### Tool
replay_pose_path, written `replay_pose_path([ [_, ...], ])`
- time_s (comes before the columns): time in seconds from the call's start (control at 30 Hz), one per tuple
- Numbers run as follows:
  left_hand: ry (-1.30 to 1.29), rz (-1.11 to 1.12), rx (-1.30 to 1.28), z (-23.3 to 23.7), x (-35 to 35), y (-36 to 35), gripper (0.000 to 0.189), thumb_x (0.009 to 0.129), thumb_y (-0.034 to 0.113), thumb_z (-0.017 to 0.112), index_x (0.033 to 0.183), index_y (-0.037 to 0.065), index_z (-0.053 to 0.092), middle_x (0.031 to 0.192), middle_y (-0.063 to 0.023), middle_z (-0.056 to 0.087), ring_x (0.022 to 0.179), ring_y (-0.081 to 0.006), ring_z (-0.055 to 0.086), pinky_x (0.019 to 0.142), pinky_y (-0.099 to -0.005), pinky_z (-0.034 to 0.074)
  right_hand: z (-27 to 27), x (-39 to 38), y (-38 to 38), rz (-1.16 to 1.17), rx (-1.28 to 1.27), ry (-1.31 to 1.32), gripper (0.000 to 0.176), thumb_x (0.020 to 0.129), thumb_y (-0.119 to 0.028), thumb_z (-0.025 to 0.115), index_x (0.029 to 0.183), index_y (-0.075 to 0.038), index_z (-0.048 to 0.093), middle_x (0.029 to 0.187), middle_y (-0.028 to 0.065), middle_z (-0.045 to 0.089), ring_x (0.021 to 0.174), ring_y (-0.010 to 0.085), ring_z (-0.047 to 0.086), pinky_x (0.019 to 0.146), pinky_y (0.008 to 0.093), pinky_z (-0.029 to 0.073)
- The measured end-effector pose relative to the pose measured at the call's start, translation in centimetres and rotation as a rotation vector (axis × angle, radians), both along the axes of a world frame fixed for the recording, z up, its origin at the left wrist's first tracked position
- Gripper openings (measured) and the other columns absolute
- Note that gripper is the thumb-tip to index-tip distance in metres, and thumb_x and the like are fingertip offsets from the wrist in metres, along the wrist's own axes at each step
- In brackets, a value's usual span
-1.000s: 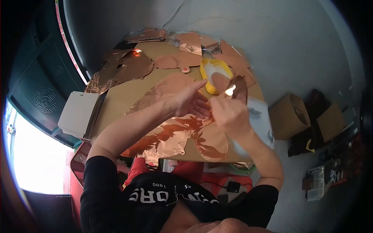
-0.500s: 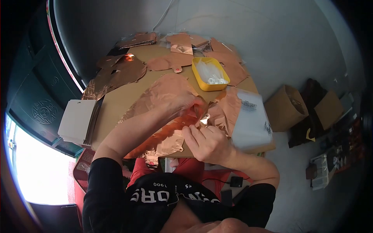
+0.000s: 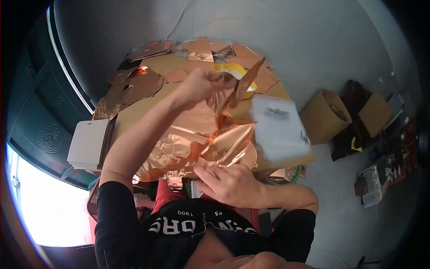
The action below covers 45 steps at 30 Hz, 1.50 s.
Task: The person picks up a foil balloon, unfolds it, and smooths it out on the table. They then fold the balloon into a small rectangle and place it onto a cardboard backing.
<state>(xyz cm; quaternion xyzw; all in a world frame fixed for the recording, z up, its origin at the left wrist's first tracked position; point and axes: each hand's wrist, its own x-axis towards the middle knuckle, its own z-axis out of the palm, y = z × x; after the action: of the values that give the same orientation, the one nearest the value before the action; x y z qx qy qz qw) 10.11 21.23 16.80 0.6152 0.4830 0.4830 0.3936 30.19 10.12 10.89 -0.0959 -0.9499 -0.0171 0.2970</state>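
A large rose-gold foil sheet (image 3: pixel 188 132) hangs creased between my two hands over the front of the table. My left hand (image 3: pixel 204 85) is raised over the table's middle, its fingers closed on the upper part of the foil. Lower down, near the table's front edge, my right hand (image 3: pixel 228 181) pinches the foil's lower edge. A folded flap of foil rises beside my left hand and partly hides the yellow tray (image 3: pixel 230 68). Crumpled foil lies along the front edge and hangs a little over it.
More flat foil shapes (image 3: pixel 139 89) lie at the table's left and back. Clear plastic bags (image 3: pixel 280 127) sit on the right side. White cards (image 3: pixel 89 143) are stacked at the left edge. A paper bag (image 3: pixel 324 116) stands on the floor at the right.
My left hand has moved up and slightly left, lifting the foil. My right hand has moved down and slightly left. The foil is now spread wider between them and covers part of the yellow tray.
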Motion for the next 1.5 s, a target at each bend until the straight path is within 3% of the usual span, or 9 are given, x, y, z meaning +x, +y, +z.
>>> replay_pose_path([
  [0.2, 0.017, -0.053, 0.09, 3.7, -5.8, -2.0, 0.032, 0.089, 0.001, 0.061, 0.121, -0.002, 0.065, 0.09, -0.0047, 0.07, 0.069, -0.0042, 0.059, 0.061, -0.0195, 0.048, -0.2, 0.7, 3.8, 0.027, -0.335, 0.384, 0.017, 0.086, -0.017, 0.07, 0.077, -0.005, 0.062, 0.06, 0.0102, 0.057, 0.053, 0.0271, 0.061, 0.048, 0.037, 0.047],
  [0.33, -0.145, -0.116, 0.113, 7.1, -6.8, -6.4, 0.026, 0.089, 0.001, 0.063, 0.113, -0.01, 0.065, 0.094, -0.0082, 0.072, 0.07, -0.0074, 0.063, 0.061, -0.0231, 0.052, -0.4, 1.0, 8.3, -0.278, -1.008, 0.552, 0.03, 0.096, -0.033, 0.063, 0.103, -0.004, 0.062, 0.082, 0.0036, 0.064, 0.077, 0.0135, 0.061, 0.064, 0.0295, 0.049],
  [0.43, -0.063, -0.104, 0.102, 8.1, -8.7, -8.3, 0.026, 0.089, 0.003, 0.065, 0.113, -0.009, 0.065, 0.087, -0.0074, 0.072, 0.066, -0.0077, 0.063, 0.059, -0.0232, 0.052, -2.6, -1.0, 13.2, -0.05, -1.401, 0.627, 0.047, 0.094, -0.047, 0.062, 0.114, -0.005, 0.059, 0.102, 0.0008, 0.061, 0.094, 0.0132, 0.057, 0.081, 0.0304, 0.047],
  [0.53, -0.062, -0.093, 0.147, 7.9, -9.9, -9.8, 0.028, 0.088, 0.006, 0.068, 0.113, -0.006, 0.066, 0.078, -0.0059, 0.069, 0.055, -0.0087, 0.06, 0.054, -0.0227, 0.051, -3.3, -4.0, 15.6, 0.139, -1.69, 0.572, 0.071, 0.092, -0.055, 0.061, 0.139, -0.005, 0.043, 0.128, 0.0115, 0.056, 0.111, 0.0181, 0.054, 0.094, 0.0334, 0.042],
  [0.73, -0.12, -0.078, 0.169, 8.4, -10.8, -13.8, 0.031, 0.088, 0.008, 0.069, 0.114, -0.007, 0.064, 0.082, -0.0089, 0.07, 0.051, -0.0108, 0.062, 0.049, -0.0234, 0.054, -1.5, -10.4, 16.1, 0.408, -1.509, 0.641, 0.073, 0.085, -0.033, 0.075, 0.142, -0.006, 0.04, 0.124, 0.0108, 0.058, 0.115, 0.019, 0.054, 0.094, 0.0343, 0.042],
  [1.03, -0.16, -0.09, 0.183, 8.1, -13.3, -17.0, 0.034, 0.087, 0.008, 0.072, 0.116, -0.007, 0.064, 0.09, -0.0096, 0.072, 0.066, -0.0095, 0.067, 0.057, -0.0233, 0.057, 5.6, -9.4, 14.6, 0.651, -1.191, 0.906, 0.022, 0.089, -0.003, 0.066, 0.111, -0.004, 0.064, 0.111, 0.0052, 0.064, 0.098, 0.0127, 0.058, 0.087, 0.0295, 0.046],
  [1.2, -0.241, 0.095, 0.255, 7.0, -12.1, -18.3, 0.027, 0.087, 0.013, 0.072, 0.105, -0.006, 0.064, 0.082, -0.0099, 0.071, 0.056, -0.0127, 0.066, 0.049, -0.0244, 0.056, 10.0, -5.7, 14.6, 0.694, -1.17, 0.889, 0.012, 0.094, -0.011, 0.065, 0.103, -0.004, 0.066, 0.1, 0.0041, 0.067, 0.088, 0.0124, 0.061, 0.08, 0.0281, 0.05],
  [1.3, -0.219, -0.088, 0.138, 7.6, -12.9, -19.2, 0.024, 0.088, 0.008, 0.07, 0.104, -0.009, 0.065, 0.083, -0.009, 0.07, 0.071, -0.0127, 0.07, 0.055, -0.0276, 0.062, 12.3, -4.4, 13.6, 0.602, -1.134, 0.872, 0.014, 0.094, -0.014, 0.066, 0.101, -0.002, 0.066, 0.096, 0.0035, 0.068, 0.081, 0.0116, 0.063, 0.076, 0.0266, 0.052],
  [1.5, -0.305, -0.066, 0.117, 6.8, -11.3, -19.1, 0.022, 0.09, 0.013, 0.068, 0.099, -0.007, 0.064, 0.074, -0.0069, 0.065, 0.061, -0.0131, 0.067, 0.051, -0.0305, 0.062, 13.5, -5.2, 14.8, 0.477, -1.186, 0.894, 0.009, 0.093, -0.01, 0.067, 0.095, -0.002, 0.067, 0.09, 0.0048, 0.069, 0.078, 0.0093, 0.065, 0.071, 0.0223, 0.053],
])
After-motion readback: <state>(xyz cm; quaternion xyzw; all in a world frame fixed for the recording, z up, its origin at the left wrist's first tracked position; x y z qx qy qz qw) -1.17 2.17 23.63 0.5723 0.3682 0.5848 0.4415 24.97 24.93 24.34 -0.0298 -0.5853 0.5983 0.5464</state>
